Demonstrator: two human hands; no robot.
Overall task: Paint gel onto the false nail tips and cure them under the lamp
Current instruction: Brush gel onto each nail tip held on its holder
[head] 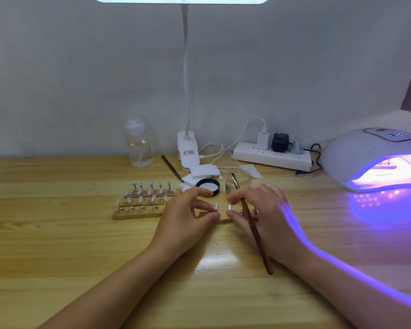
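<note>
Both hands meet near the table's middle: left hand (188,210) pinches one nail tip (216,206), right hand (259,207) pinches another while gripping the brush (252,224), curing lamp (365,157) at the right edge, nearer the right hand.

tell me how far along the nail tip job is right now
Looks done: the gel jar is open, its black lid beside it, and the curing lamp glows purple. In hand: the left hand and right hand each pinch a tip on a stand, the right also holding the brush. Left: the rows of tips wait on their wooden bases outside the lamp; whether they're painted, I cannot tell.
</note>
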